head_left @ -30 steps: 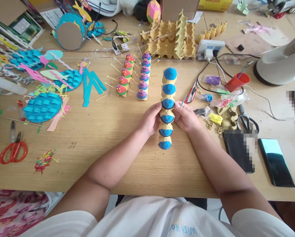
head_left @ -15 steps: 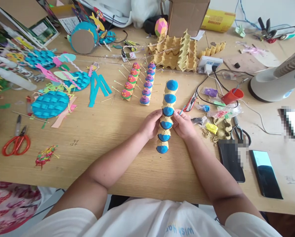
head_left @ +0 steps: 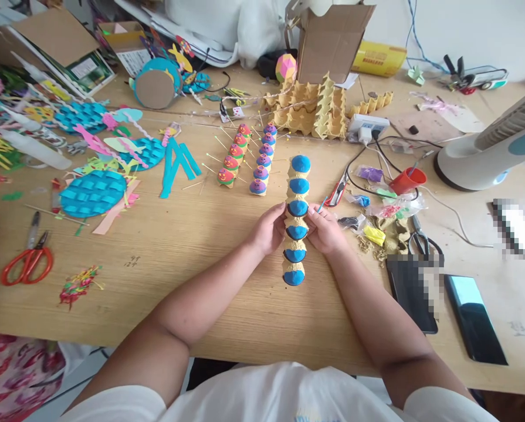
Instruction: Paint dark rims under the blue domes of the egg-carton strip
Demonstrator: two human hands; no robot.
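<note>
As blue-capped carton strip lies near-to-far, we pinch its middle: left hand gripping left side, right hand right side, equally near.

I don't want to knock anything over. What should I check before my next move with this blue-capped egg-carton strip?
1. Grip from both sides, left hand and right hand on the egg-carton strip: ok.
2. Strip flat on the table: cannot tell.
3. Gap to the pinned rows: ok.
4. Whether the right hand also holds the blue stick: cannot tell.
5. Arms away from the red scissors: ok.
</note>
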